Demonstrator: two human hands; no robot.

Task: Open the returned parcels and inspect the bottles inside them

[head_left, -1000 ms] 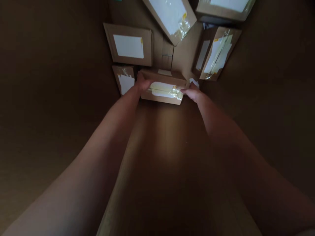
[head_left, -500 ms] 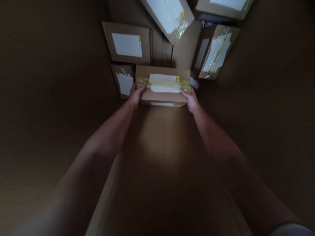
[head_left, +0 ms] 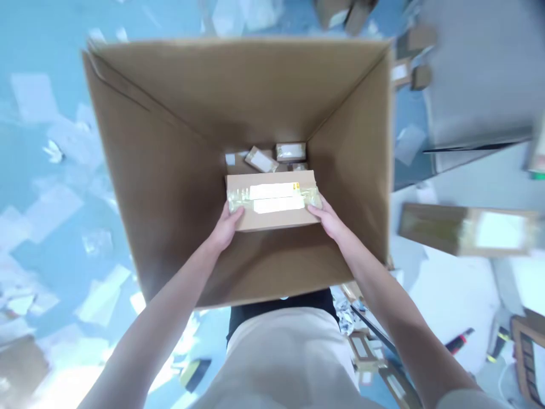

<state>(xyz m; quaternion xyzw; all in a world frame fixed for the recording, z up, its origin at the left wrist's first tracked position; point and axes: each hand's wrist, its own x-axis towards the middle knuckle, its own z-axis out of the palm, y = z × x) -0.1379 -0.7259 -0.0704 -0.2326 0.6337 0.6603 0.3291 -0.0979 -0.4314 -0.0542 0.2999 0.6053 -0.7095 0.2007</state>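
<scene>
Between my two hands is a small cardboard box (head_left: pixel 272 220) with a white label and clear tape across its top. My left hand (head_left: pixel 227 224) grips its left end, thumb on the top face. At the right end, my right hand (head_left: pixel 330 217) holds it the same way. The box is raised inside a large open carton (head_left: pixel 238 85), above the carton's floor. Farther down in the carton lie several smaller labelled boxes, among them a tilted box (head_left: pixel 261 161) and a box (head_left: pixel 290 151) by the far right corner. The held box hides part of the floor.
Loose papers (head_left: pixel 51 204) litter the blue floor (head_left: pixel 128 17) on the left. To the right, a blurred labelled box (head_left: pixel 498 230) lies on a pale surface near a red-and-black tool (head_left: pixel 458 342). More small boxes (head_left: pixel 421 40) are stacked beyond the carton's right edge.
My hands have lifted the box up from the carton's floor. My head has risen too, so the carton's rim and the room around it now show.
</scene>
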